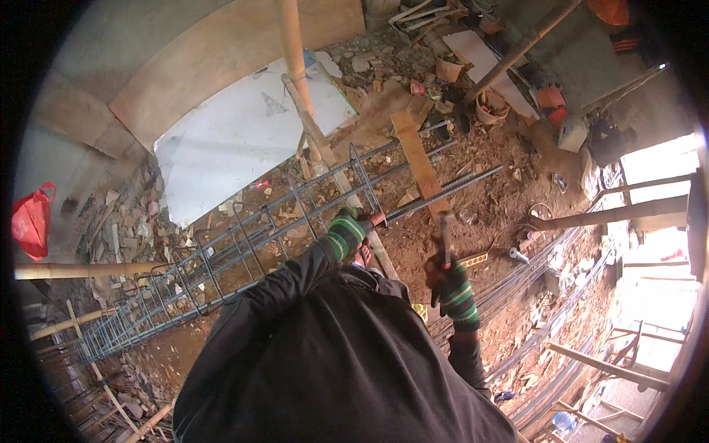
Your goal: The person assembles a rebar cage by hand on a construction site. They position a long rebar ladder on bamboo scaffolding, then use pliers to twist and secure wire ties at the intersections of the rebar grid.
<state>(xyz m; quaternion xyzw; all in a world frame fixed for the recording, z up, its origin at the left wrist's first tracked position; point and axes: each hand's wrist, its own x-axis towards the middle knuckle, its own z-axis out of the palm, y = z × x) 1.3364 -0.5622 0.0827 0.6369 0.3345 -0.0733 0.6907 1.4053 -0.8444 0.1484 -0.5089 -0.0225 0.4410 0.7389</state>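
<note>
A long rebar cage (221,271) of lengthwise bars and square stirrups runs from the lower left toward the upper right. My left hand (363,223), in a green-striped knitted glove, is closed at the cage's near right end, round a bar beside the last stirrup (364,177). Its finger grip is partly hidden. To the right, my right hand (445,280), in a matching glove, grips a tool with a straight grey shaft (445,240) pointing away from me. The tool's far end is blurred, so its kind is unclear. Just beyond it, the bar ends cross a wooden plank (418,159).
A bamboo pole (292,66) stands beyond the cage, near a white sheet (236,133). Rubble, buckets (490,108) and boards lie at the back. Long bars (546,258) lie along the right ground. A wooden beam (620,213) juts in there. A red bag (31,221) hangs far left.
</note>
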